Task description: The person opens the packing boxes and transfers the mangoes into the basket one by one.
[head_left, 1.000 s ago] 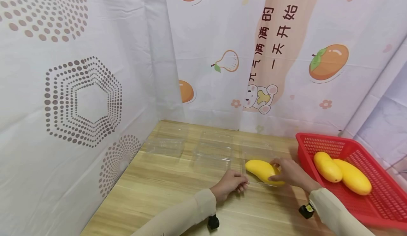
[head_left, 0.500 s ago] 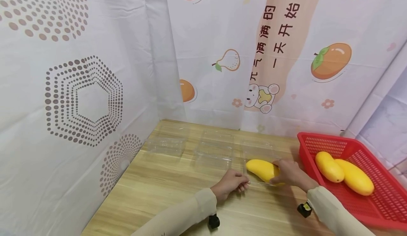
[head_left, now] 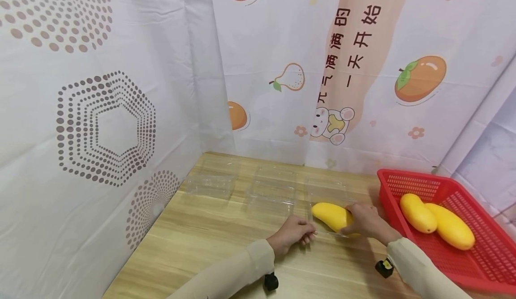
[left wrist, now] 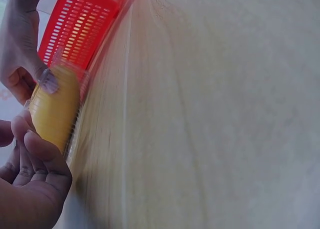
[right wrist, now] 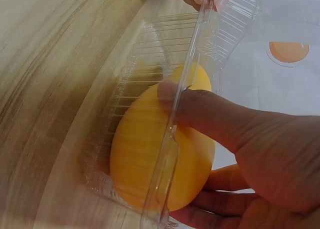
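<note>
A yellow mango point(head_left: 329, 214) lies in the right-hand clear plastic clamshell box point(right wrist: 164, 161), whose lid stands folded back behind it. My right hand point(head_left: 364, 220) grips the mango's right end. In the right wrist view its thumb reaches over the box rim onto the fruit, with the other fingers around the far side. At the box's front left corner, my left hand point(head_left: 293, 235) pinches the rim between thumb and fingertips. The left wrist view shows the mango point(left wrist: 55, 109) behind the clear wall, between both hands.
Two more opened clear boxes, one in the middle point(head_left: 271, 191) and one at the left point(head_left: 211, 183), stand in the same row on the wooden table point(head_left: 193, 241). To the right, a red basket point(head_left: 407, 173) holds two mangoes point(head_left: 453, 227). Printed curtains hang behind and at the left.
My right hand has shifted slightly left and closer around the mango's right end. The left hand stays at the box corner.
</note>
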A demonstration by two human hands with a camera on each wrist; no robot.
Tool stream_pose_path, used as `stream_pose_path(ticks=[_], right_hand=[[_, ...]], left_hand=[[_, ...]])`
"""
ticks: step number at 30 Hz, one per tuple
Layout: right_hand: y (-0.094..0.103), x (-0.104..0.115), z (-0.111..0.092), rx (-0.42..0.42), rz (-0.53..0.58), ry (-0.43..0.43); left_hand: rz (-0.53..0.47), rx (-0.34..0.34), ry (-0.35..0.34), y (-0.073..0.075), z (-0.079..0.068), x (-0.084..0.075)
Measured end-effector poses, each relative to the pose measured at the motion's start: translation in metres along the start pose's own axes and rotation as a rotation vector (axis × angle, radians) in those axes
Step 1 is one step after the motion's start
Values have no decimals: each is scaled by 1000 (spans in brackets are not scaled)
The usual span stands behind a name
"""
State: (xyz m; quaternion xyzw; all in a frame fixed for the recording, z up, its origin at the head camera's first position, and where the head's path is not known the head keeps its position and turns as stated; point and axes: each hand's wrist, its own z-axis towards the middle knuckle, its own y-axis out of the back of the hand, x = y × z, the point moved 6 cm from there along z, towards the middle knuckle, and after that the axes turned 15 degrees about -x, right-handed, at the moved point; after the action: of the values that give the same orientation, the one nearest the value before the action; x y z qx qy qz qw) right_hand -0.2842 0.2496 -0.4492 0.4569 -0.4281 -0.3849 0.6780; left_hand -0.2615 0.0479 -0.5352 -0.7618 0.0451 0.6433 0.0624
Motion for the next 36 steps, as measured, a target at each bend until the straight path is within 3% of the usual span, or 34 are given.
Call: stream_pose_path(ticks=[20, 29, 36], right_hand=[[-5, -2, -4, -75, 22, 4], [4, 2, -9, -169, 43, 69], [9, 0, -9, -163, 63, 57]], left_hand=[[-7, -14, 5, 2, -1, 0], [4, -5, 5, 2, -3, -2], [1, -8, -11, 1, -4, -4]])
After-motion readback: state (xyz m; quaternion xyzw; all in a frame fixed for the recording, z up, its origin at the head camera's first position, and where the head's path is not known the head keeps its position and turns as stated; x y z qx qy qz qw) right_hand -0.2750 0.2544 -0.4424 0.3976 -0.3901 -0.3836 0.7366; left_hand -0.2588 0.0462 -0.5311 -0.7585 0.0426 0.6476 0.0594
